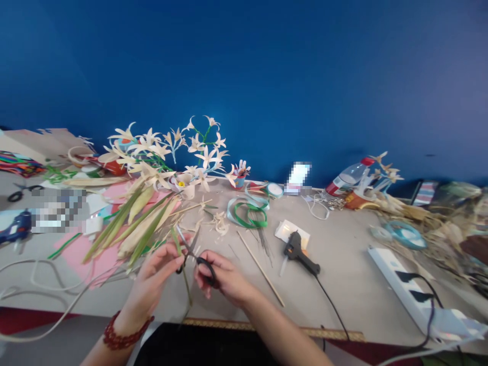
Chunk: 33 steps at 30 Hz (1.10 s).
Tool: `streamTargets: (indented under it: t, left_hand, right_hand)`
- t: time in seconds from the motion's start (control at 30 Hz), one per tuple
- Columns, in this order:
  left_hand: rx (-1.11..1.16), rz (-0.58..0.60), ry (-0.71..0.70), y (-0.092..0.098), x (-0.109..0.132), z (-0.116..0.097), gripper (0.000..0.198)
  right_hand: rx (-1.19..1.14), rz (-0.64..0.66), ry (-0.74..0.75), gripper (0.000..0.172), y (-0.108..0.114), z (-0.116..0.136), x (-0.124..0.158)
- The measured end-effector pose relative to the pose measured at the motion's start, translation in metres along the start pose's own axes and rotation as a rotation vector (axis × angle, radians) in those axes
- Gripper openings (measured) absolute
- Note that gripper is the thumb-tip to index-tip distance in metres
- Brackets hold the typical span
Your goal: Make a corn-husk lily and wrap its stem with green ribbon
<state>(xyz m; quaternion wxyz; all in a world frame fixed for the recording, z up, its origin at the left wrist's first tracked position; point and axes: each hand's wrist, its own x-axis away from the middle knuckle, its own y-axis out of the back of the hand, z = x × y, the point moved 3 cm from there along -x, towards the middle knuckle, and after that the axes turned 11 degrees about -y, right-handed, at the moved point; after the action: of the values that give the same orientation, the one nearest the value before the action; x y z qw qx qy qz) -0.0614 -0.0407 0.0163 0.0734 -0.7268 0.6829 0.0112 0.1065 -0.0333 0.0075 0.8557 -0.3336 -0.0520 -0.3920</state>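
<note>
In the middle of the near table, my right hand has its fingers through the black handles of a pair of scissors. The blades stand apart and point up and away from me. Just left of them, my left hand pinches a thin green husk strip, which crosses close to the blades. Whether the blades touch the strip I cannot tell. A bundle of green and pale corn husks lies beyond my left hand on pink paper.
Pale husk flowers stand at the back left. A black glue gun with its cord lies to the right, near a wooden stick and green ribbon. A white power strip and a bottle are farther right. White cables cross the left.
</note>
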Motion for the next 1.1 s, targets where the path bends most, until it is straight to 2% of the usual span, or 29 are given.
streamTargets:
  t: [0.1,0.23,0.33,0.47,0.57,0.67,0.8,0.97,1.1]
  left_hand:
    - [0.139,0.049,0.084,-0.012,0.004,-0.001,0.018]
    - [0.195,0.078,0.104,-0.03,0.005,-0.003,0.017]
    - [0.192,0.131,0.098,-0.04,0.005,-0.005,0.016]
    - [0.19,0.215,0.071,-0.047,0.004,-0.008,0.015]
    - [0.182,0.253,0.071,-0.048,0.003,-0.01,0.016]
    - [0.127,0.26,0.039,-0.046,0.0,-0.012,0.018]
    - [0.061,0.21,-0.08,-0.035,-0.005,-0.016,0.016]
    - [-0.01,0.154,-0.2,-0.012,-0.007,-0.017,0.017]
    - [-0.117,0.075,-0.23,0.005,0.001,-0.015,0.018]
  right_hand:
    - [-0.102,-0.058,0.018,0.039,0.001,-0.01,-0.004]
    - [-0.137,-0.192,0.127,0.04,0.007,-0.015,-0.004]
    - [-0.1,-0.212,0.139,0.04,0.009,-0.02,-0.001]
    - [-0.071,-0.213,0.066,0.042,0.013,-0.028,0.003]
    - [0.047,-0.244,0.138,0.04,0.017,-0.023,0.007]
    - [0.125,-0.22,0.179,0.038,0.018,-0.015,0.013]
    - [0.13,-0.098,0.073,0.04,0.018,-0.013,0.02]
    - [0.093,-0.016,-0.026,0.042,0.016,-0.023,0.02]
    - [0.121,-0.008,-0.079,0.047,0.006,-0.034,0.014]
